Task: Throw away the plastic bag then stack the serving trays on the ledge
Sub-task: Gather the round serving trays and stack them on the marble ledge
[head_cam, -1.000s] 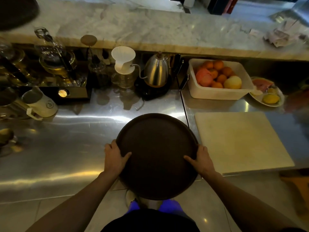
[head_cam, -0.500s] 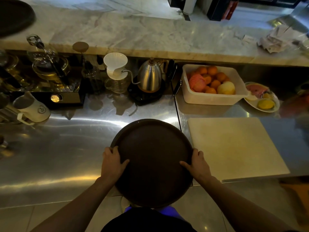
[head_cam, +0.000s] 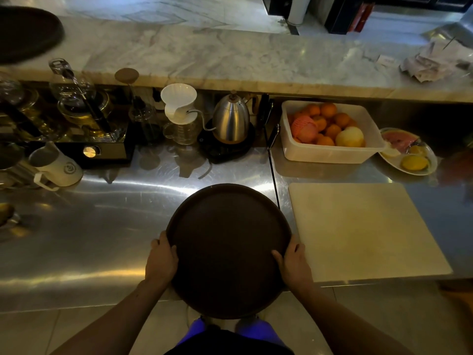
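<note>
A round dark brown serving tray (head_cam: 227, 249) is held level over the front edge of the steel counter (head_cam: 84, 226). My left hand (head_cam: 161, 262) grips its left rim and my right hand (head_cam: 293, 262) grips its right rim, thumbs on top. A second dark round tray (head_cam: 25, 34) lies on the marble ledge (head_cam: 230, 57) at the far left, partly cut off by the frame. No plastic bag shows.
A white cutting board (head_cam: 363, 231) lies right of the tray. Behind stand a steel kettle (head_cam: 230, 119), a white dripper (head_cam: 179, 103), a white tub of oranges (head_cam: 330, 155), a fruit plate (head_cam: 409, 155) and a white pitcher (head_cam: 56, 167). Crumpled paper (head_cam: 432, 62) sits on the ledge's right end.
The view has shifted so the counter items sit lower and further left in frame. Both hands keep their grip on the tray, which stays in front of me.
</note>
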### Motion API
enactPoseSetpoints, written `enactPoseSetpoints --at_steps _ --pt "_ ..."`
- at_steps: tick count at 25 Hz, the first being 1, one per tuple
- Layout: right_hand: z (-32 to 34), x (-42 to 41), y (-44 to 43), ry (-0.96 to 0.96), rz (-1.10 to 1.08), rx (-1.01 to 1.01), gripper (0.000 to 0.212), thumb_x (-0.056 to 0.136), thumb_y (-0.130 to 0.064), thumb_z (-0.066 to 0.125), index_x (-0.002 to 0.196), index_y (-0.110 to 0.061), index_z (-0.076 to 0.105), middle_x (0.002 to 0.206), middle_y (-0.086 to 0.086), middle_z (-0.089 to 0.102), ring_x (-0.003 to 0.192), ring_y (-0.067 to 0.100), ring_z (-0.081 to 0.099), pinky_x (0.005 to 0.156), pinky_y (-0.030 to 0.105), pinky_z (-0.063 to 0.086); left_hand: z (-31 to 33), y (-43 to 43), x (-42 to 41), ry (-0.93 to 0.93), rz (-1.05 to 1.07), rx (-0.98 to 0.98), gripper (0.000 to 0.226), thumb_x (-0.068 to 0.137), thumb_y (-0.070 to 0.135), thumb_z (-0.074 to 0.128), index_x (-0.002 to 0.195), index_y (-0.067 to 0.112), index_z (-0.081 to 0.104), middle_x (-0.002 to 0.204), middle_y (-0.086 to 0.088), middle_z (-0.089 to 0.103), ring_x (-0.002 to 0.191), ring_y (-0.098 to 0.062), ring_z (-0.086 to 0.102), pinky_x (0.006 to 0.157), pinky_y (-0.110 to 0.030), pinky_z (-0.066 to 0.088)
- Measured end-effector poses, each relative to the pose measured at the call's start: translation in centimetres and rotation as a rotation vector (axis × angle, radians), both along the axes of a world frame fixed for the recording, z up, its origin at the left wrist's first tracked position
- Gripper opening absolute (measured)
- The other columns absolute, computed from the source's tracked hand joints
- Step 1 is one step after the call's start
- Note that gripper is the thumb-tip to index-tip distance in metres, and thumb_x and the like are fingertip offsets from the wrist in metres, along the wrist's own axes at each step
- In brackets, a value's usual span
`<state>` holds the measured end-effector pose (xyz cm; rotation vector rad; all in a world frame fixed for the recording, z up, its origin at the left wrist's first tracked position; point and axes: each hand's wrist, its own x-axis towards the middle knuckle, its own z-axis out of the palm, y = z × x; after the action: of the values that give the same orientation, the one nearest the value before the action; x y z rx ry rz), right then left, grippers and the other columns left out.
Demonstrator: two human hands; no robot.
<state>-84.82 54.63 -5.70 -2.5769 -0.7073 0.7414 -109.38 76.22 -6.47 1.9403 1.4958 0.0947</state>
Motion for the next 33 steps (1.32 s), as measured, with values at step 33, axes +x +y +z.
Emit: enactPoseSetpoints --at_steps 33 --pt "2.8 -2.1 2.1 0.073 -0.293 0.428 0.051 0.082 -0.043 0.072 0.117 -0.011 0.055 0.103 0.0 0.06 0.092 0.017 0.06 0.079 0.035 0.056 3.0 0.6 -3.7 -0.266 0.054 0.005 0.092 0.068 0.068 0.068 0.143 0.029 0.032 0.131 -0.008 0.053 0.115 -0.03 0.056 0.088 -0.047 0.054"
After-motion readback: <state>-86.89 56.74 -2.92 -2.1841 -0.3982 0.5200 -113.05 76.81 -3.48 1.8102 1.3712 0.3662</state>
